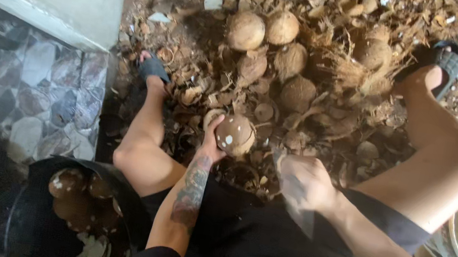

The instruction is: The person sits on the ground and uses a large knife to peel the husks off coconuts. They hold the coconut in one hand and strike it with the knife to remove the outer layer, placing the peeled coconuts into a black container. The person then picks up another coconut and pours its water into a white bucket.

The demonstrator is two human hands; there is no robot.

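Many husk scraps [327, 132] cover ground; left hand [211, 141] grips coconut [234, 134]; right hand [304, 181] blurred, grip unclear.

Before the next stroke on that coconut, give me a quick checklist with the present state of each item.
1. Left hand grips the coconut: ok, fingers wrap its left side.
2. Coconut partly pared: ok, white spots show through the brown shell.
3. Right hand and what it holds: cannot tell, it is motion-blurred.
4. Left fingers out of the right hand's path: cannot tell, because of the blur.
5. Feet away from the work: ok, left sandal and right sandal sit wide apart, the coconut between the knees.
6. Black tub within reach: ok, beside the left knee, holding pared coconuts.
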